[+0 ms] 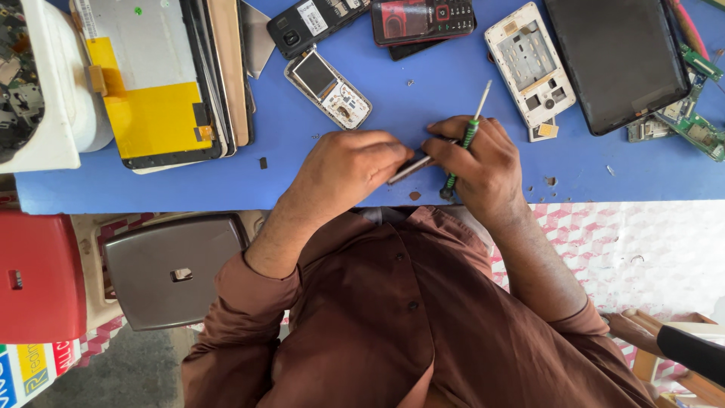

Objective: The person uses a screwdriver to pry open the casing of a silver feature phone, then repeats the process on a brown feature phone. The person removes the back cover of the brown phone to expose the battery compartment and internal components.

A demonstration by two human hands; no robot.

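Left hand and right hand meet over the blue tabletop, each grip closed narrowly on a thin dark flat part held between them at the near edge. The right hand also carries a green-handled screwdriver. Beyond lie an opened phone and a white phone shell.

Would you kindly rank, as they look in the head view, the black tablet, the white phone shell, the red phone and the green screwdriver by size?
1. Black tablet, clearly largest.
2. White phone shell and red phone: look alike, and the phone is cut by the frame.
3. Green screwdriver, thinnest, held in the right hand.
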